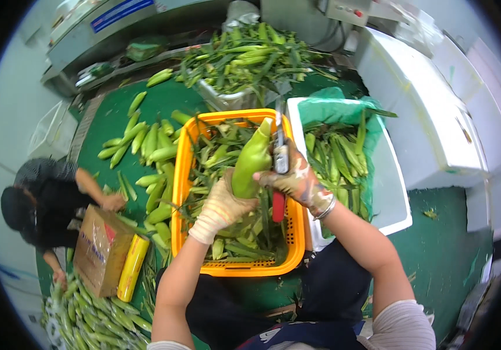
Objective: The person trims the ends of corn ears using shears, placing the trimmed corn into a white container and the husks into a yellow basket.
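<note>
My left hand [227, 201], in a pale striped glove, grips the lower part of a green ear of corn [252, 160] still in its husk. The ear tilts with its trimmed-looking pale tip up and to the right. Wrapped round a red-handled metal cutting tool [279, 204] is my right hand [298, 182], in a patterned glove. Its blade end points away from me, beside the ear, and my right thumb touches the husk. Below both hands stands an orange plastic basket [238, 270] of loose husks and leaves.
At right, a white foam box [399, 198] with a green liner holds corn ears. Beyond the basket, a heaped tub of husks [244, 58] stands. Ears [151, 140] lie on the green floor at left. A person [46, 192] crouches beside a cardboard box [102, 251] and bagged corn [93, 321].
</note>
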A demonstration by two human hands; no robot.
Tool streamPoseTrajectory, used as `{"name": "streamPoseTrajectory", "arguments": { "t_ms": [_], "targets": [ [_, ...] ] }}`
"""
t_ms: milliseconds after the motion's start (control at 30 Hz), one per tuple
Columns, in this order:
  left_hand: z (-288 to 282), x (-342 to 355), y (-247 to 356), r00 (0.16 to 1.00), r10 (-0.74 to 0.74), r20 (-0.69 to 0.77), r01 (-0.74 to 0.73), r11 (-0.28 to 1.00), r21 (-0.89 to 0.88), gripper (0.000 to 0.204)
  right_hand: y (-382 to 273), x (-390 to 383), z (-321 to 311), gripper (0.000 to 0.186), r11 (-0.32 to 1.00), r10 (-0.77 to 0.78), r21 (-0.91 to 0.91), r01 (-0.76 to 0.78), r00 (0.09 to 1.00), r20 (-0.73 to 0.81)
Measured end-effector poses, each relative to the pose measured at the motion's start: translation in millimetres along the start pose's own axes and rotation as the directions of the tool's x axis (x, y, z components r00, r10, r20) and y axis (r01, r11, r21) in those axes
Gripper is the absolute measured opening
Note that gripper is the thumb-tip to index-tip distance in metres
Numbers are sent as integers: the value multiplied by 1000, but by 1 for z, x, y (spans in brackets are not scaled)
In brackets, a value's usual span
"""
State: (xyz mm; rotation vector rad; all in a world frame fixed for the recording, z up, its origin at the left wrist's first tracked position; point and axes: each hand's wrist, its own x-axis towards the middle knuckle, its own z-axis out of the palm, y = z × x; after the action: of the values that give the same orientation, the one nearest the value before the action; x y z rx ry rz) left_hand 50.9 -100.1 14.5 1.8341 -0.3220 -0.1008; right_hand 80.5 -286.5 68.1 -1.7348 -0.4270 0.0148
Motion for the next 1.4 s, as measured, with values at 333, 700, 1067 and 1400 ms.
{"name": "streamPoseTrajectory", "arguments": {
  "t_ms": [333, 700, 1067, 1400],
  "targets": [
    [-81, -72, -18, 909, -243, -337, 408, 681, 608, 61, 45, -29, 63, 91, 841, 341, -530, -113, 870, 355],
    [-118, -86, -28, 966, -242, -94, 201, 467, 861, 48, 73, -50, 72, 44, 850, 426, -482, -213, 816, 391],
    [-52, -58, -36, 663, 204, -720, 170, 896, 411, 39, 53, -71, 94, 68, 947, 319, 6, -322, 939, 125],
    [-57, -48, -55, 863, -374, -340, 385, 922, -35, 60, 66, -78, 89, 76, 912, 396, -336, -235, 720, 571]
  ]
}}
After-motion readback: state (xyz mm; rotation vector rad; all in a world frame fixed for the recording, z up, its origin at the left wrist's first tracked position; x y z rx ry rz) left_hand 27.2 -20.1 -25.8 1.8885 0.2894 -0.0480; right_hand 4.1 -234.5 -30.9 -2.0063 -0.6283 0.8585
